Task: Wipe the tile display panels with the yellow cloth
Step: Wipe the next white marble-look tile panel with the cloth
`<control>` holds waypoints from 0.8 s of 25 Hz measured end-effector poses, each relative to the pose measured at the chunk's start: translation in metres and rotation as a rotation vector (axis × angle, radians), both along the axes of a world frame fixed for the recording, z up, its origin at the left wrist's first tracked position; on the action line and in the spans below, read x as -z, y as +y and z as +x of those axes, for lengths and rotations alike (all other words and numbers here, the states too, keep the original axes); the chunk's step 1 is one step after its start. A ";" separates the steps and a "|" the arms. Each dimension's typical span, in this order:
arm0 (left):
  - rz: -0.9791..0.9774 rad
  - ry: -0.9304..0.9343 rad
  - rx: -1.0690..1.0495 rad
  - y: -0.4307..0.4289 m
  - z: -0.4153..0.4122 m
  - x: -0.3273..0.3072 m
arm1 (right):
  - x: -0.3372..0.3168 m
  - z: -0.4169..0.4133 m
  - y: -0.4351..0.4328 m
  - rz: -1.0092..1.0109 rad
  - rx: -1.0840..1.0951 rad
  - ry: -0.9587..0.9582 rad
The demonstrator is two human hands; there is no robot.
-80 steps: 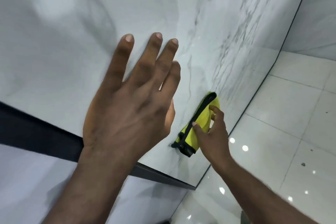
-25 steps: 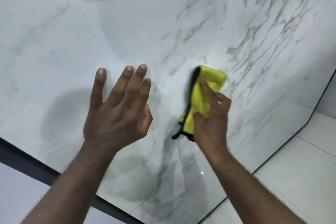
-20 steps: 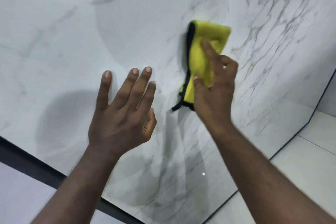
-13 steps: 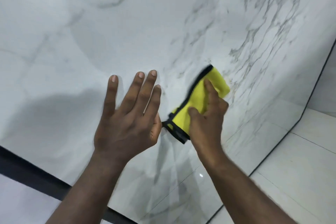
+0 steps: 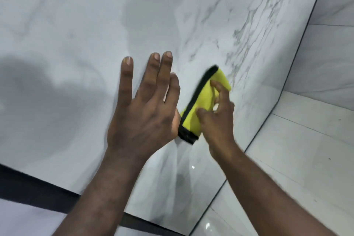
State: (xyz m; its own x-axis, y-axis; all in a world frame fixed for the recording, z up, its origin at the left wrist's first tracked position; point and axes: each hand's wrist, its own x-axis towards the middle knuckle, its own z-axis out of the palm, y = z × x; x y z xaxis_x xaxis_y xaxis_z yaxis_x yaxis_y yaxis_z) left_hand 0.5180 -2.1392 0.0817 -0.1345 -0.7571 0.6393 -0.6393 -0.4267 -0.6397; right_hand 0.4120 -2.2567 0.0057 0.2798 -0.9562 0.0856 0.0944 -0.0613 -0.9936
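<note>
While the right hand (image 5: 216,120) pinches the folded yellow cloth (image 5: 203,105) against the marble-veined tile panel (image 5: 76,34) at centre frame, the left hand (image 5: 145,113) straight-fingered just beside it, wiping seems mid-stroke, and the next pass likely needs even pressure toward the veined upper right.

Against the tile panel (image 5: 76,34), right of its middle: cloth (image 5: 199,107), gripped by the right hand (image 5: 218,120) and laid on the panel's face. Before the panel's middle: left hand (image 5: 145,113), fingers straight, overlapping the cloth's lower corner. Along the panel's lower left edge: strip (image 5: 38,193). Beyond the panel's right edge: second panel (image 5: 325,53), floor (image 5: 287,178) beneath.
</note>
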 end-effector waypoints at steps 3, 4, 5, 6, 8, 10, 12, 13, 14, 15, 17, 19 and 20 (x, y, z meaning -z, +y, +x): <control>0.053 0.031 -0.001 0.001 -0.001 -0.002 | -0.003 0.004 -0.034 -0.024 0.080 -0.015; 0.069 0.033 -0.003 0.001 -0.002 -0.004 | 0.009 0.003 -0.044 0.037 0.086 0.023; 0.074 0.039 -0.003 0.002 -0.002 -0.005 | 0.024 0.002 -0.046 0.143 0.075 0.087; 0.061 0.052 -0.003 0.002 -0.003 -0.004 | 0.044 0.001 -0.040 0.247 0.045 0.152; -0.006 0.112 0.002 -0.003 -0.009 0.002 | 0.076 -0.004 -0.019 0.306 -0.016 0.205; -0.010 0.162 0.013 -0.017 -0.020 0.016 | 0.084 -0.006 -0.013 0.167 -0.015 0.120; 0.063 0.160 0.048 -0.035 -0.028 0.034 | 0.088 -0.006 -0.030 0.060 0.030 0.077; 0.101 0.155 0.064 -0.044 -0.029 0.042 | 0.098 -0.005 -0.043 0.064 0.062 0.084; 0.134 0.156 0.068 -0.054 -0.029 0.052 | 0.115 -0.004 -0.061 0.130 0.071 0.110; 0.165 0.153 0.069 -0.062 -0.027 0.061 | 0.130 -0.003 -0.075 0.258 0.048 0.154; 0.228 0.108 0.067 -0.071 -0.021 0.077 | 0.165 -0.006 -0.077 0.502 -0.044 0.259; 0.254 0.029 0.063 -0.071 -0.015 0.089 | 0.185 -0.018 -0.062 0.419 -0.035 0.217; 0.241 0.012 0.061 -0.071 -0.013 0.091 | 0.185 -0.023 -0.058 0.345 -0.017 0.152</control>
State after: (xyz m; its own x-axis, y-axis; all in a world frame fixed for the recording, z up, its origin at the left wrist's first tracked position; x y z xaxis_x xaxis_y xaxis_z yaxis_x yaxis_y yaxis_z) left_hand 0.5048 -2.2106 -0.0095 -0.1783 -0.8786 0.4431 -0.6675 -0.2228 -0.7105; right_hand 0.3895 -2.3142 -0.1792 0.2810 -0.9165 -0.2847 -0.0574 0.2801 -0.9582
